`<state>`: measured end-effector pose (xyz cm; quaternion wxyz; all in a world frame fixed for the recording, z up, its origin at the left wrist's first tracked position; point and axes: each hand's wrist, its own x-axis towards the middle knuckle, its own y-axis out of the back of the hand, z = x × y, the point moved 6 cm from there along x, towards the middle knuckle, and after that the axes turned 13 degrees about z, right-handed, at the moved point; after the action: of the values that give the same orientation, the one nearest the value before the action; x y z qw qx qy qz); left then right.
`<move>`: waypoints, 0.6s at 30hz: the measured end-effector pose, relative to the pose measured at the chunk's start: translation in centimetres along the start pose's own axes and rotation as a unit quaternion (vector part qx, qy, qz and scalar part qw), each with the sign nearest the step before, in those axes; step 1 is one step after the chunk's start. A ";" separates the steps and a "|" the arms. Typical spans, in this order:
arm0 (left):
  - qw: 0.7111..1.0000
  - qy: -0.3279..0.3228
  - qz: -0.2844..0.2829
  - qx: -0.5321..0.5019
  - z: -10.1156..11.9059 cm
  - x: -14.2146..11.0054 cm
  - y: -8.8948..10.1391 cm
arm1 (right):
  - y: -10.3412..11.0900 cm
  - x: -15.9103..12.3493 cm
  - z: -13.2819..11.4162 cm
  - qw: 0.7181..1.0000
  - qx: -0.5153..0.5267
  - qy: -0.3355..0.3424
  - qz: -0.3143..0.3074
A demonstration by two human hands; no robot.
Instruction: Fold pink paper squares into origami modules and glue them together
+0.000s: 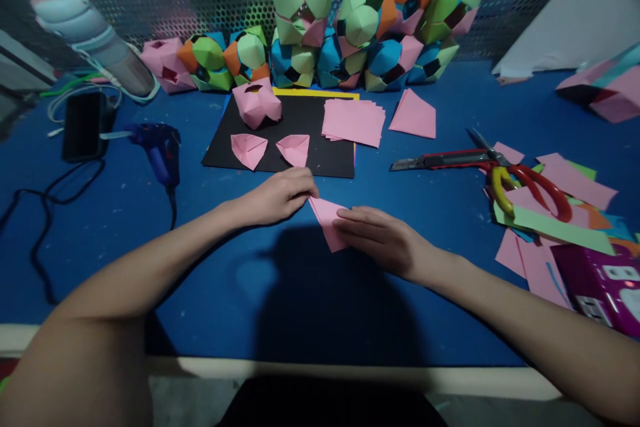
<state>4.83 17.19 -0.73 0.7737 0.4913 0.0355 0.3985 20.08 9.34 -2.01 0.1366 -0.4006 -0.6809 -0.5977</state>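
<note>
A folded piece of pink paper (326, 219) lies on the blue table in front of me. My left hand (286, 197) is closed, its fingertips pinching the paper's upper left corner. Stretched out and flat, the fingers of my right hand (383, 240) rest on the paper's right side and cover part of it. Just beyond my hands, two pink folded paper cups (249, 150) and a joined pink paper shape (257, 103) sit on a black sheet (310, 127). A stack of pink paper (353, 123) overlaps that sheet's right edge, with a pink folded piece (414, 113) beside it.
Coloured paper balls (303, 3) are piled along the perforated back panel. At left are a glue gun (157, 150), a phone (84, 127), a bottle (95, 43) and cables. Scissors (525, 187), a utility knife (440, 159), paper scraps (555, 227) and a purple power socket box (600, 287) lie right.
</note>
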 end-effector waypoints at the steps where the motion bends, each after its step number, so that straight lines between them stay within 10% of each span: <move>1: 1.000 -0.001 0.000 -0.001 0.0 0.0 0.0 | 0.0 0.0 -0.1 1.000 -0.003 0.015 -0.004; 18: 1.000 -0.002 -0.002 -0.008 0.0 0.0 0.0 | 0.0 0.3 -0.5 0.998 0.019 0.044 -0.034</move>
<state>4.80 17.22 -0.75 0.7783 0.4857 0.0320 0.3966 19.71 9.02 -1.66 0.1538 -0.3478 -0.6984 -0.6063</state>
